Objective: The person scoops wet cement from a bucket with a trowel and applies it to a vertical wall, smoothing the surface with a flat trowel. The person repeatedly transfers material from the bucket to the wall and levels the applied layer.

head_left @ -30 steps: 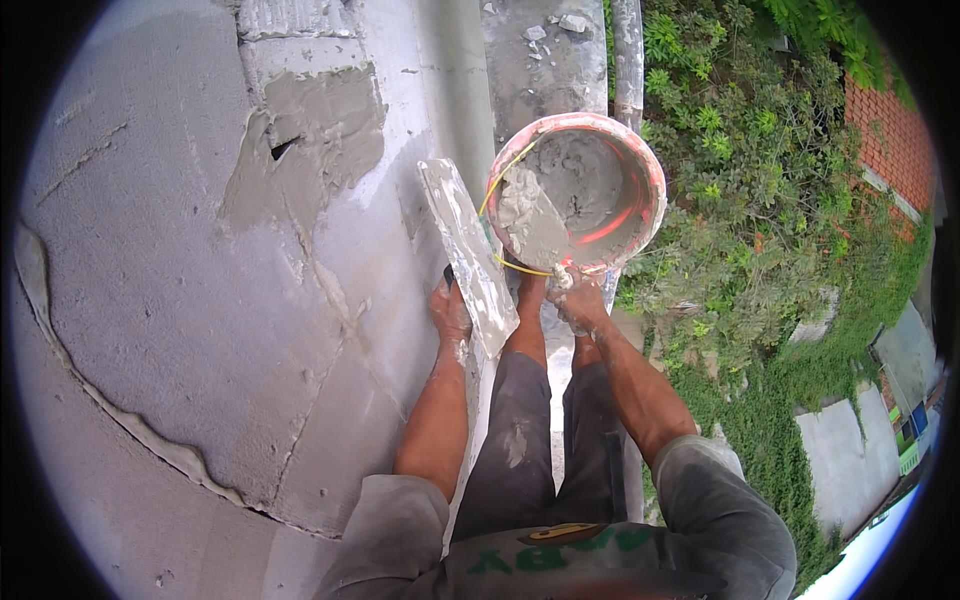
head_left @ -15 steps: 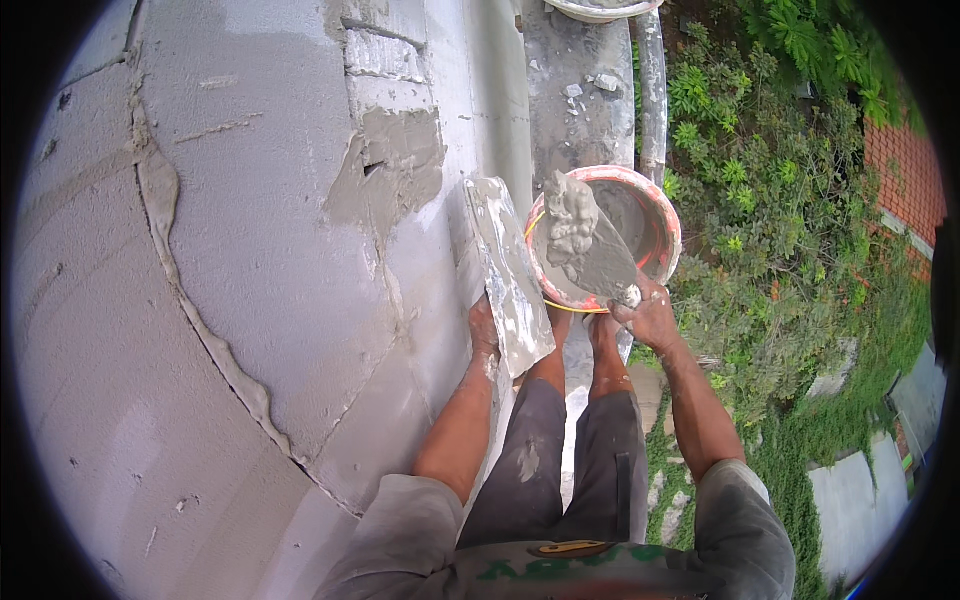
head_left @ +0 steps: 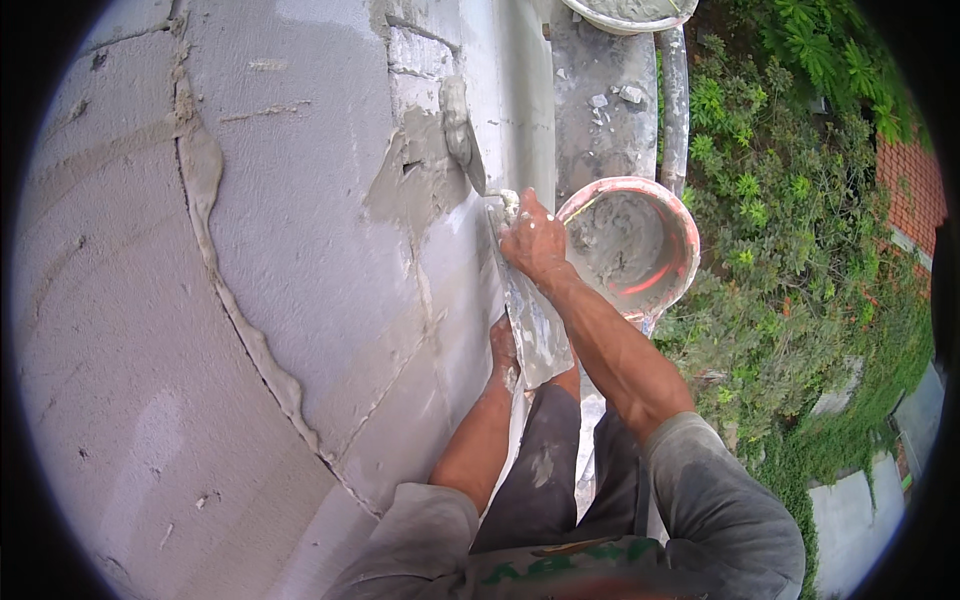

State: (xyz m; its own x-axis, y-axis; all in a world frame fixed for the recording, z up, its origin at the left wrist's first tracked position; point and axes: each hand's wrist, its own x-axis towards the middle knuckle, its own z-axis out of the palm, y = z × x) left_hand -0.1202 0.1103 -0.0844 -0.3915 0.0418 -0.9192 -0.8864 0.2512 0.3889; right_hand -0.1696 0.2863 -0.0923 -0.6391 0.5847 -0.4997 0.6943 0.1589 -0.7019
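Note:
My right hand (head_left: 535, 240) grips the handle of a trowel (head_left: 472, 160) with grey mortar on its blade, held upright against or just over a rough mortar patch (head_left: 400, 200) on the grey wall (head_left: 300, 250); I cannot tell if it touches. My left hand (head_left: 504, 345) holds a long, mortar-smeared rectangular float (head_left: 535, 335) below the right hand, partly hiding the left fingers. A red-rimmed bucket (head_left: 677, 250) of wet mortar stands to the right of both hands.
A second mortar bucket (head_left: 610, 22) is at the top. A narrow plank (head_left: 590, 140) with white chunks and a pipe (head_left: 673, 110) run along the wall. My legs are below. Plants (head_left: 770, 250) and a tiled roof (head_left: 905, 190) lie far down on the right.
My right hand has lifted the loaded trowel out of the bucket and swung it up and left to the wall patch. The float stays in my left hand. The view has shifted.

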